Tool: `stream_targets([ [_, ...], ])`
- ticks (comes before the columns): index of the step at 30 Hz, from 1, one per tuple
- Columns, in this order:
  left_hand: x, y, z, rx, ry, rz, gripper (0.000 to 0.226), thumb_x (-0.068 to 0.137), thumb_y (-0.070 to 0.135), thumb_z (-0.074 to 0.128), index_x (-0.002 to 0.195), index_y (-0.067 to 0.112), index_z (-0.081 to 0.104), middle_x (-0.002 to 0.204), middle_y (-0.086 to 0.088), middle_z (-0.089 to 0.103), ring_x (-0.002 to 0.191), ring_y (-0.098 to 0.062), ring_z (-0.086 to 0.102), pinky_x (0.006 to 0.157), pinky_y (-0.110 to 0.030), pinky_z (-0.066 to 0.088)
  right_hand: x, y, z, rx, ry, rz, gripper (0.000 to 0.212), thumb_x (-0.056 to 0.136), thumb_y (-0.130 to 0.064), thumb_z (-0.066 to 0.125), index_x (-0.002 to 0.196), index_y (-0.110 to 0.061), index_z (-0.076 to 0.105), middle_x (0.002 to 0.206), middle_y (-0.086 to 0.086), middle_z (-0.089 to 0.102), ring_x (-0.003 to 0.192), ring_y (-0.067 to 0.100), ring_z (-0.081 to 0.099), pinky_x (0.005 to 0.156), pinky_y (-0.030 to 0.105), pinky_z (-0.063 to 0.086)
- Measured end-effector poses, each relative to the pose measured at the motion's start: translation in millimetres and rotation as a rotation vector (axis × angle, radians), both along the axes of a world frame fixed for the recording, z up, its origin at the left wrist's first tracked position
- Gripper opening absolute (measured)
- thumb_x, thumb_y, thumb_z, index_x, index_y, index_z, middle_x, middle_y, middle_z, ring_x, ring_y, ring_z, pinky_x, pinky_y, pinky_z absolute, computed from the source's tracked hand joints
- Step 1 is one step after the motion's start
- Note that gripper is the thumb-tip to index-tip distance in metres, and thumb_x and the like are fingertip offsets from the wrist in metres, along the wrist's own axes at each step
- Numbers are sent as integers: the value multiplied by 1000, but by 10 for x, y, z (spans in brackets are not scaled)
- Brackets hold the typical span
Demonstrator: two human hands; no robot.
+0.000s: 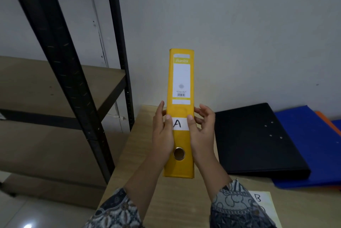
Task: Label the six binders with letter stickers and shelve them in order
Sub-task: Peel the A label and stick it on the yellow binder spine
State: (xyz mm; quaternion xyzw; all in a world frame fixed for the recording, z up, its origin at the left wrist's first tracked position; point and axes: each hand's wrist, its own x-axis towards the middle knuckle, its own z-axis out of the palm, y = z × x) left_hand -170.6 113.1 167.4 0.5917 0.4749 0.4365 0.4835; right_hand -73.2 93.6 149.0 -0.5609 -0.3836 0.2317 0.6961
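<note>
Dim, soft indoor light; glare spot on floor (27,225); wide-angle bending at edges.

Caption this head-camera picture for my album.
A person's left hand and right hand grip a yellow lever-arch binder, pressing a white "A" sticker onto its spine.

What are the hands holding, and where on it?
The left hand and right hand grip the yellow binder at its spine's edges, thumbs on the A sticker.
</note>
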Motion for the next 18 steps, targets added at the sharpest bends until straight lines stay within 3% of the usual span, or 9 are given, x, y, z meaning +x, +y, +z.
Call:
stream_targets([
  [3,-49,81,-96,-32,7,-3,44,102,39,25,146,36,28,143,3,40,118,-13,51,73,-2,45,-47,27,5,-2,35,23,34,92,-18,56,123,-26,44,113,-13,54,104,6,57,73,17,54],
  [5,-92,100,-106,-45,-23,-17,48,98,53,28,144,42,29,142,0,41,123,-17,50,96,-31,49,-108,43,16,-20,10,32,33,91,-20,58,121,-26,46,112,-15,54,104,5,56,73,17,54],
  [7,-136,116,-103,-53,-39,-46,56,89,63,35,142,48,26,143,5,40,126,-18,47,103,-46,43,-175,78,18,-49,-93,8,41,87,-23,64,124,-25,46,119,-10,52,109,5,53,80,20,52],
  [10,-224,131,-79,-96,-85,-125,49,98,50,34,145,48,19,146,8,38,125,-16,47,95,-36,46,-256,139,-9,-96,-179,-26,47,86,-25,66,127,-25,44,125,-6,49,111,6,51,87,26,51],
  [14,-347,170,-137,-91,-90,-203,48,100,45,25,146,48,15,148,5,38,124,-14,50,87,-23,48,-312,136,-19,-108,-41,6,31,92,-30,57,121,-30,46,119,-5,53,112,10,53,87,30,53],
  [18,-396,136,-140,-94,-146,-218,48,98,48,22,145,48,18,146,5,41,119,-12,53,91,-31,51,-356,136,-56,-112,-44,25,38,89,-33,60,123,-30,45,121,-6,52,113,11,53,87,31,53],
])
